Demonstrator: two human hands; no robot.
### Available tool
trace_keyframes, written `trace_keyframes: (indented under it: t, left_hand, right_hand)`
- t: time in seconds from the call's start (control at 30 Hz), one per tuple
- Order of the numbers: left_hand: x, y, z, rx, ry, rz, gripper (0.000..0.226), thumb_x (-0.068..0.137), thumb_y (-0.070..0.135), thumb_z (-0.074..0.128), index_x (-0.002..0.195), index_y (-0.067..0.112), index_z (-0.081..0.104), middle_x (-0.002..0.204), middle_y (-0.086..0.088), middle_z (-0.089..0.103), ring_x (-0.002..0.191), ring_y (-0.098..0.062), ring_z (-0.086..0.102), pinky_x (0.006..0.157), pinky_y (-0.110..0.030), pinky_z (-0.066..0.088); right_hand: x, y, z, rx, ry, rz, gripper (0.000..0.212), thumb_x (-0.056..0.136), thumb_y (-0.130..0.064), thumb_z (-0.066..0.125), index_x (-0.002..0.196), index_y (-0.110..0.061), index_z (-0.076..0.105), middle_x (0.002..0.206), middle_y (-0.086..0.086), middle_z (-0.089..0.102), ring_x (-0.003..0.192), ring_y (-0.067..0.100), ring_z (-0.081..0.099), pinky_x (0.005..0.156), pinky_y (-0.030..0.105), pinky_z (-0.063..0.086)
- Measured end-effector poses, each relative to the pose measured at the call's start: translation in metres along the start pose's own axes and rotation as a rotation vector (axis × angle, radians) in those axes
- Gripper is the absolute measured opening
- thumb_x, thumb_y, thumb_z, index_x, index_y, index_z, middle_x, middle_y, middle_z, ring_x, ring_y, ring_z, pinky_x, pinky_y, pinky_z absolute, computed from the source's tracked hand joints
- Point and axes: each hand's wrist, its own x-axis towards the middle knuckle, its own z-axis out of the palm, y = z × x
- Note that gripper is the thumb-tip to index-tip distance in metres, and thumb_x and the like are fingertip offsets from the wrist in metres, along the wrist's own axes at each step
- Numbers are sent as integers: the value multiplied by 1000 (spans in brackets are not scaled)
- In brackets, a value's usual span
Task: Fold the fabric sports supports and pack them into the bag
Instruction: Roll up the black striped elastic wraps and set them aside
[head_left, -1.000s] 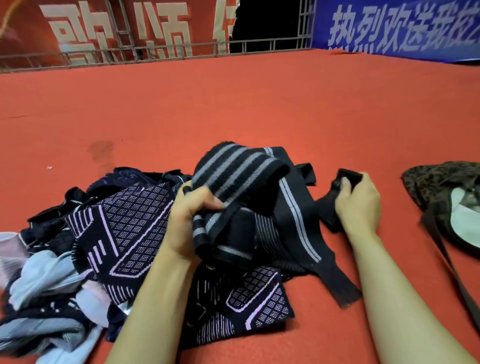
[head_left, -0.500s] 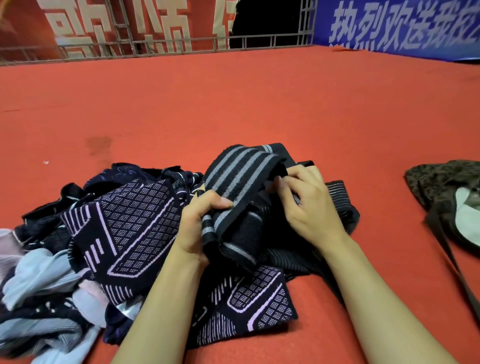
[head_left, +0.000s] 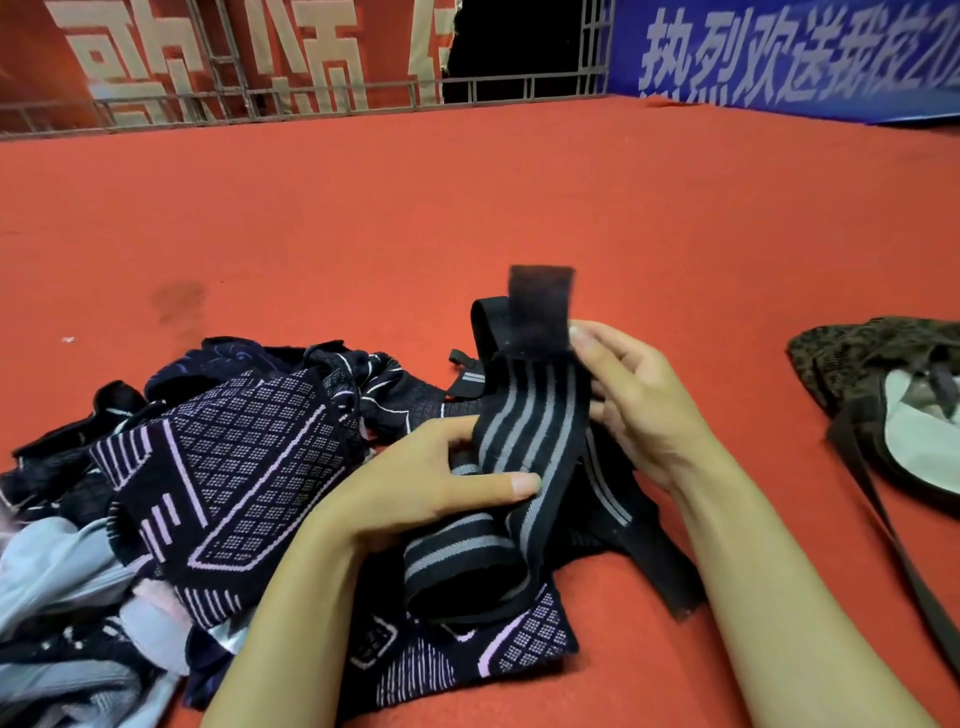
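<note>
Folding was under way: the left hand pinched the striped support by thumb and fingers above the pile, while the right hand seemingly gripped its far edge. Next, tuck the raised tab, then reach the bag lying well apart.

Bag cropped rightward; pile leftward

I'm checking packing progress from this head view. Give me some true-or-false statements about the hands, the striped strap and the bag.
1. Both hands hold the striped strap. True.
2. The bag lies between the two hands. False: it lies off to the person's right on the red floor.
3. The strap's plain black end tab sticks upward. True.
4. The left hand rests flat on the floor. False: its thumb presses on the strap.
5. The right hand is inside the bag. False: it pinches the strap.
</note>
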Motion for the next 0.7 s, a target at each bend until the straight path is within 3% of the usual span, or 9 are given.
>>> trace_keyframes:
  t: [0.07,0.13,0.17,0.2,0.27,0.37,0.5,0.63,0.7]
  left_hand:
    - [-2,1,-3,2,-6,44,32,89,21,80,120,16,73,121,2,77,117,-17,71,103,-35,55]
    - [-4,2,-3,-39,23,86,34,90,16,78,123,15,71,122,1,76,117,-18,71,101,-32,55]
    - [-4,2,-3,-54,50,103,34,91,15,77,124,16,70,122,1,76,117,-17,71,99,-31,55]
    - [-4,3,-2,-53,67,118,34,92,14,76,126,17,69,123,2,76,118,-16,71,100,-31,55]
    - [-4,5,1,21,42,160,38,95,12,75,131,17,66,129,4,74,123,-15,68,107,-35,52]
    - [-5,4,-2,87,-23,219,51,96,2,71,143,18,57,139,7,68,133,-12,60,115,-34,45]
    - [-13,4,-18,-198,24,293,66,96,-2,61,154,26,48,144,-4,65,137,-21,58,109,-34,51]
    - [-11,5,-22,-572,128,366,58,90,1,56,144,23,59,141,-11,66,111,-21,72,90,-31,59]
    - [-10,6,-23,-695,170,377,55,83,3,61,133,24,70,133,-10,71,97,-18,75,83,-28,60]
  right_hand:
    - [0,3,0,-116,45,-45,26,98,-45,66,115,-27,76,116,14,75,108,24,71,95,52,57]
    - [-2,2,-3,-95,4,-49,43,88,-64,70,117,-32,75,118,16,72,110,19,69,95,52,59]
    - [-3,2,-3,-67,-59,-22,55,82,-70,71,123,-34,71,121,9,73,116,17,69,93,46,61]
    - [-4,3,-1,-78,-116,-1,61,80,-69,72,129,-33,68,124,2,74,119,16,69,92,40,60]
    - [-3,11,6,-143,-112,-15,44,92,-46,73,130,-24,68,119,-1,77,111,17,73,89,35,58]
    - [6,20,10,-52,184,-101,11,102,-14,65,110,-15,73,98,1,80,86,14,75,76,29,57]
    - [16,14,-32,128,644,-215,11,102,-9,63,94,-16,65,77,-6,72,73,12,63,69,30,52]
    - [16,14,-55,191,818,-233,13,104,-11,59,93,-18,59,77,-12,70,74,6,64,75,31,53]
    - [13,9,-55,283,801,-210,11,104,-12,58,95,-17,58,80,-8,70,73,6,67,73,29,55]
